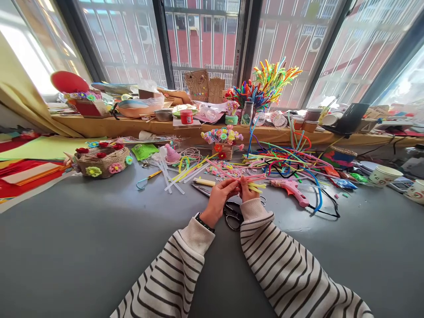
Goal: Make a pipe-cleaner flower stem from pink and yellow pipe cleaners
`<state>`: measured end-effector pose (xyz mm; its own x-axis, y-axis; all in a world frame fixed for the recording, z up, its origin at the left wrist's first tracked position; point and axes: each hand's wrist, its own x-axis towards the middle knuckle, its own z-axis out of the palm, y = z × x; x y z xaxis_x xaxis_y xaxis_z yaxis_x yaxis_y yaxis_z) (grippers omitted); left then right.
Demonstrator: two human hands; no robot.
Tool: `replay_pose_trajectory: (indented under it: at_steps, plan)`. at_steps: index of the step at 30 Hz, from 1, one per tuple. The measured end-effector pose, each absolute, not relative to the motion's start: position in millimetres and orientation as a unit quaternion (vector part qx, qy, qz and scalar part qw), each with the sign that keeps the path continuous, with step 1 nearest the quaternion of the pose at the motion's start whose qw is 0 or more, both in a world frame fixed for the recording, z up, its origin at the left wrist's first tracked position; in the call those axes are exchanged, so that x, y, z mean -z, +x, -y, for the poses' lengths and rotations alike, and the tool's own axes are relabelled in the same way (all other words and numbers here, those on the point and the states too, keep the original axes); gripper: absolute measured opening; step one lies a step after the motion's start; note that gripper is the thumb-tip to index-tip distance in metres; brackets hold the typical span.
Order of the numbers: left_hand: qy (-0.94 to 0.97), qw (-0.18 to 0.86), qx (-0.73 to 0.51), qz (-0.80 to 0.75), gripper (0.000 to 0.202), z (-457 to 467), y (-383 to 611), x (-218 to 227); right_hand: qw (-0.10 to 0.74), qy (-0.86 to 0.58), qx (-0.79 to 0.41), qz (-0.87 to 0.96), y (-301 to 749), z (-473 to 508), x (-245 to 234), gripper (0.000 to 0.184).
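Fingers of the left hand and right hand pinch pink stems above the bench, towards its far edge, yellow stems jutting beside them. Slackening either pinch could drop pieces onto the scissors lying below

The tabletop leaves wide passage near left and near right. The left hand, right hand and scissors block the middle; a glue gun the right, pipe cleaners far right, a basket far left.
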<state>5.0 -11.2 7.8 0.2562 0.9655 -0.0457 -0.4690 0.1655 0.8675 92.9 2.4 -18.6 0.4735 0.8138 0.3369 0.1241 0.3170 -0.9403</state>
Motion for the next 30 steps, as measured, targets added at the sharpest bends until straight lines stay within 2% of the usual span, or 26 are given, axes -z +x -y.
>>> replay_pose_trajectory:
  at_steps: [12, 16, 18, 20, 23, 25, 27, 30]
  plan:
    - [0.407, 0.635, -0.556, -0.349, 0.02, -1.3, 4.7, -9.2, 0.654, -0.538, -0.299, 0.44, 90.3, 2.5, 10.7, 0.038]
    - [0.395, 0.631, -0.577, -0.336, 0.02, -1.9, 3.7, -8.0, 0.689, -0.503, -0.331, 0.403, 98.8, -2.9, 13.8, 0.035]
    - [0.378, 0.625, -0.597, -0.332, 0.02, -2.1, 2.7, -7.6, 0.717, -0.529, -0.276, 0.359, 107.9, -3.7, 13.6, 0.04]
    - [0.365, 0.61, -0.619, -0.334, 0.019, -2.8, 1.7, -6.9, 0.72, -0.575, -0.155, 0.357, 117.3, -0.7, 10.7, 0.048]
    - [0.361, 0.589, -0.637, -0.341, 0.018, -3.5, 0.6, -6.2, 0.655, -0.581, 0.09, 0.475, 122.5, 9.6, 2.0, 0.053]
    - [0.37, 0.577, -0.641, -0.345, 0.017, -2.9, 0.6, -6.3, 0.591, -0.534, 0.194, 0.573, 117.3, 15.9, -3.2, 0.047]
    - [0.387, 0.566, -0.639, -0.347, 0.018, -1.9, 0.9, -7.0, 0.53, -0.495, 0.231, 0.649, 108.3, 17.9, -4.8, 0.04]
    - [0.416, 0.55, -0.632, -0.354, 0.018, -1.1, 1.1, -7.7, 0.469, -0.485, 0.227, 0.702, 98.6, 12.6, 0.7, 0.038]
